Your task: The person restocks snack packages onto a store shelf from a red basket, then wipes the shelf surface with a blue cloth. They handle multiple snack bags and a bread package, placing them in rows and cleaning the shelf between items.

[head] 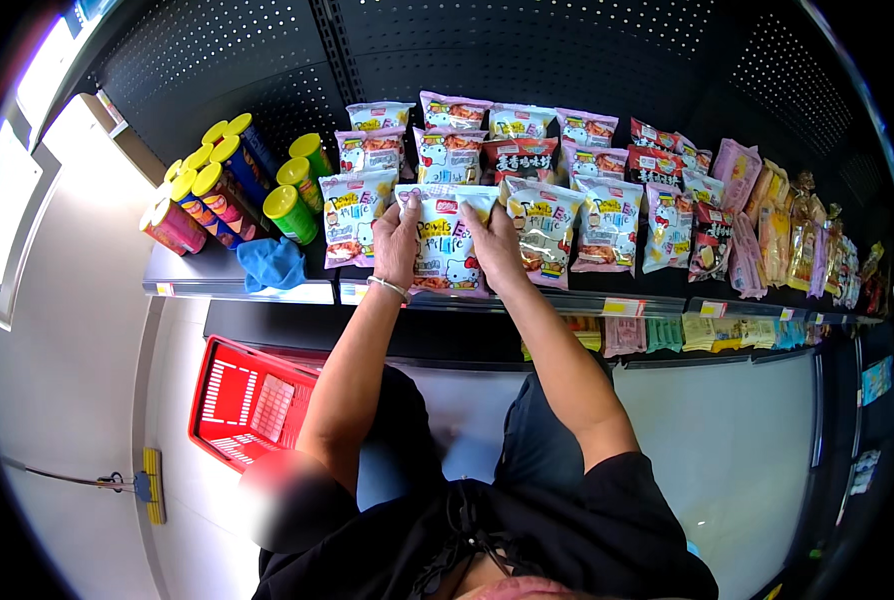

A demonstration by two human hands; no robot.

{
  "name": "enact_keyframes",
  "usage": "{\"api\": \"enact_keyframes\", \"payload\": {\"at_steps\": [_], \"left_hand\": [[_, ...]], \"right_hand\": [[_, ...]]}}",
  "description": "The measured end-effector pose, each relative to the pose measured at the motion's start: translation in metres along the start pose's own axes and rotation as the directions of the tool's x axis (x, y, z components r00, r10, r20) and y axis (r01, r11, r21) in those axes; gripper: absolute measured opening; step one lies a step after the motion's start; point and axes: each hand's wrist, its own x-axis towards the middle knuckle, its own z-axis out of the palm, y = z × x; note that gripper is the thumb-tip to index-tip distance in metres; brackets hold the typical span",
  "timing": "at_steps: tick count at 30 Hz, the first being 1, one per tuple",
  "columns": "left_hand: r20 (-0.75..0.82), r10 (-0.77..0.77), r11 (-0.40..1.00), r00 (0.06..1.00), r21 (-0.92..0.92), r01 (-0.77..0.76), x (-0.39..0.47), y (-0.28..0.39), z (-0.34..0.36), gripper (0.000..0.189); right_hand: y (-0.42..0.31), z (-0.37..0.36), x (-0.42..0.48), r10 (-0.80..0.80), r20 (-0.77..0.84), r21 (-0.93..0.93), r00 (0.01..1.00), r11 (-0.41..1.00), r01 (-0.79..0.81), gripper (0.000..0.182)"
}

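Both of my hands grip one white-and-pink snack bag [445, 247] at the front edge of the black shelf [297, 279]. My left hand [396, 244] holds its left side, thumb on the upper corner. On the opposite side my right hand [498, 247] pinches the upper right corner. Similar bags stand close by: one snack bag [357, 221] to the left, another snack bag [543, 232] to the right. Further rows rise behind, among them a red snack bag [520, 159]. Whether the held bag rests on the shelf cannot be told.
Yellow-lidded canisters [225, 187] and a blue cloth [272, 264] occupy the shelf's left end. Packaged baked goods [777, 232] line the right. Below, a red shopping basket [225, 397] sits on the floor near a yellow sponge mop [154, 486]. Price tags [624, 307] run along the shelf lip.
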Motion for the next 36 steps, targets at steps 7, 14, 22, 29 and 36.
{"api": "enact_keyframes", "payload": {"at_steps": [7, 14, 22, 29, 36], "left_hand": [[-0.123, 0.078, 0.971, 0.989, 0.233, -0.047, 0.003, -0.003, -0.005, 0.061], [0.033, 0.130, 0.888, 0.991, 0.441, -0.131, 0.009, -0.032, -0.014, 0.063], [0.077, 0.205, 0.669, 0.976, 0.716, -0.197, 0.003, -0.040, -0.014, 0.064], [0.135, 0.331, 0.586, 0.934, 0.746, -0.316, 0.010, -0.053, -0.016, 0.070], [0.150, 0.417, 0.498, 0.896, 0.787, -0.364, -0.007, -0.030, 0.000, 0.071]], "right_hand": [[0.018, 0.004, 0.014, -0.011, -0.085, -0.037, 0.996, 0.999, 0.008, 0.037], [0.024, 0.011, 0.044, 0.007, -0.230, -0.137, 0.973, 0.990, -0.040, 0.042], [0.032, 0.021, 0.047, 0.068, -0.165, -0.344, 0.984, 0.931, -0.122, 0.077], [0.021, 0.015, 0.040, 0.057, -0.153, -0.386, 0.987, 0.916, -0.113, 0.076], [0.035, 0.020, 0.031, -0.280, -0.117, -0.649, 0.953, 0.748, 0.140, 0.076]]}}
